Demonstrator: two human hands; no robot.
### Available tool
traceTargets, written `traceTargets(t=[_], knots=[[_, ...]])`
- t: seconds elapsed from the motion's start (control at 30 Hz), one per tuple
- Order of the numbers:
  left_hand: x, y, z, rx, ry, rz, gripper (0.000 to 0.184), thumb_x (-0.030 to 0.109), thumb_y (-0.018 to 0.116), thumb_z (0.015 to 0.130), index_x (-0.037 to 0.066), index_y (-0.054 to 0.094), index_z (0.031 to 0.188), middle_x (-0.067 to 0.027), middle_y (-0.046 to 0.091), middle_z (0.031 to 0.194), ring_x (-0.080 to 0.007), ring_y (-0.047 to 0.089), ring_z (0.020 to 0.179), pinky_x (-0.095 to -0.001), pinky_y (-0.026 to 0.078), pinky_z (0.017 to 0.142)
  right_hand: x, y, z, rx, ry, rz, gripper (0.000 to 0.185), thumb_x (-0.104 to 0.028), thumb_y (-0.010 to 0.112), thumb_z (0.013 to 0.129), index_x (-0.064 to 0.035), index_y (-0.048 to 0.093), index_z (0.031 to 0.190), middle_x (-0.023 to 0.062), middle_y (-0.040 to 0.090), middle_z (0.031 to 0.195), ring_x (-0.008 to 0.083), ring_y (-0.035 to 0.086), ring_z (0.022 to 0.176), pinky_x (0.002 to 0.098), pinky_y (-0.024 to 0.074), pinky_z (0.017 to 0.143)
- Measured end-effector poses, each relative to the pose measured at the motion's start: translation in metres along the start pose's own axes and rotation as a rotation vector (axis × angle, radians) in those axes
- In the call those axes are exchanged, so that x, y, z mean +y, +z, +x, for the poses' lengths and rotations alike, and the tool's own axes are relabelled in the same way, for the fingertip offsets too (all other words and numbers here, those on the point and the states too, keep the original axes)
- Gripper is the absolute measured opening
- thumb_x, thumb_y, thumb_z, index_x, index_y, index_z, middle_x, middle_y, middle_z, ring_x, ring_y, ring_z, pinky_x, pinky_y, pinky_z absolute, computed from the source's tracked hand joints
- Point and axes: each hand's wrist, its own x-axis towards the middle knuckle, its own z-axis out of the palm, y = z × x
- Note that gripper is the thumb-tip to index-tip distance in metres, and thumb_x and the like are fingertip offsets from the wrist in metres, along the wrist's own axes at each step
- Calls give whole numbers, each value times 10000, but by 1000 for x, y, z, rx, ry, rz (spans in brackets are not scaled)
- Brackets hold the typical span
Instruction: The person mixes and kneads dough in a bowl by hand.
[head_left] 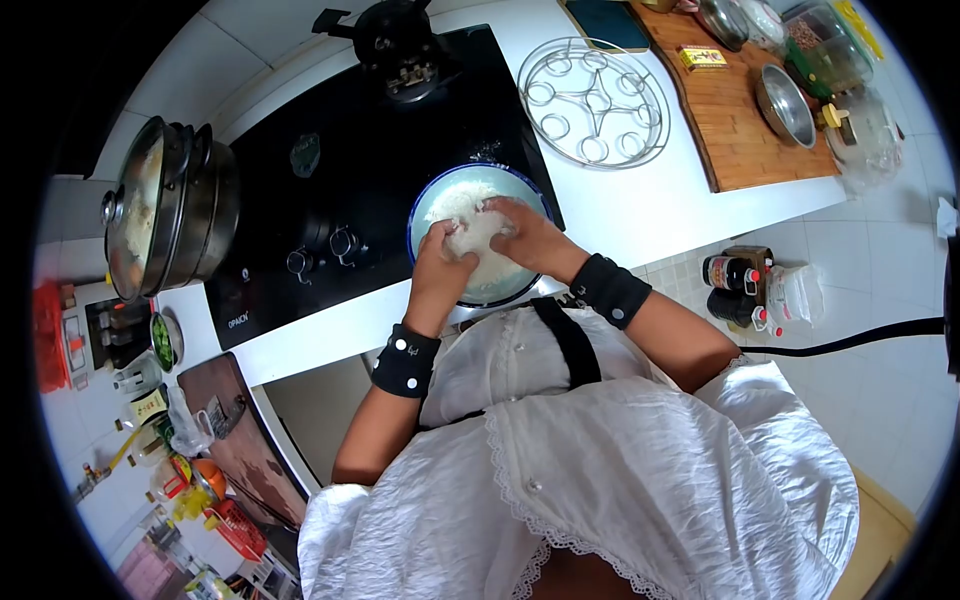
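A white bowl with a blue rim stands at the front edge of the black glass cooktop. Inside it lies pale, floury dough, with loose white flour toward the far side. My left hand reaches in from the left, its fingers curled into the dough. From the right, my right hand grips the same mass with bent fingers. The fingertips of both hands are partly buried. Black bands circle both wrists.
A stacked steamer pot with a glass lid stands left of the cooktop. A round wire rack lies on the white counter to the right. Beyond it, a wooden board holds a metal bowl and a small yellow box.
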Motion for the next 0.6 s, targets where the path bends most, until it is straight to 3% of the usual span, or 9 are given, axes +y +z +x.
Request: traceTargets(t=[0.03, 0.13, 0.23, 0.33, 0.43, 0.53, 0.6], knots=[[0, -1, 0, 19, -6, 30, 469, 28, 552, 708, 16, 424, 1160, -106, 487, 1099, -185, 464, 1026, -266, 378, 855, 0, -1, 1, 18, -28, 14, 565, -136, 562, 711, 56, 368, 1206, 249, 402, 1216, 357, 368, 1153, 336, 294, 976], [-2, -1, 6, 110, -41, 52, 590, 69, 560, 726, 38, 326, 1266, -129, 451, 1146, -197, 419, 1074, -274, 365, 869, 12, 5, 10, 136, -20, -73, 578, -160, 552, 726, 54, 348, 1223, 259, 386, 1229, 357, 357, 1165, 331, 289, 979], [14, 2, 10, 106, -229, -374, 703, 88, 573, 733, 72, 206, 1333, -149, 412, 1197, -215, 378, 1118, -291, 353, 885, 19, 15, 22, 145, 93, 42, 588, -165, 539, 736, 58, 324, 1237, 264, 379, 1233, 350, 361, 1165, 322, 284, 980], [13, 1, 20, 3, -295, -348, 751, 73, 571, 737, 70, 133, 1347, -158, 393, 1223, -228, 409, 1101, -298, 381, 864, 21, 16, 33, 24, 233, 191, 591, -159, 508, 779, 30, 269, 1285, 217, 362, 1266, 275, 361, 1181, 287, 271, 974], [7, 10, 29, -47, -291, -365, 746, 29, 574, 719, 67, 162, 1339, -143, 435, 1176, -230, 468, 1040, -303, 420, 822, 15, 16, 36, -60, 310, 320, 609, -180, 491, 770, 15, 258, 1298, 193, 370, 1258, 246, 379, 1154, 263, 283, 955], [-3, 17, 40, -99, -211, -368, 721, -18, 575, 697, 63, 213, 1315, -127, 478, 1122, -222, 510, 981, -300, 445, 786, 5, 6, 36, -184, 418, 639, 608, -220, 467, 763, -8, 275, 1300, 152, 394, 1222, 217, 397, 1110, 249, 293, 936], [-4, 19, 42, -84, -213, -336, 678, -39, 577, 684, 59, 266, 1278, -116, 501, 1081, -214, 518, 963, -299, 446, 786, 11, 7, 37, -147, 398, 693, 511, -234, 447, 769, 3, 363, 1215, 134, 452, 1111, 205, 438, 1010, 268, 326, 890]])
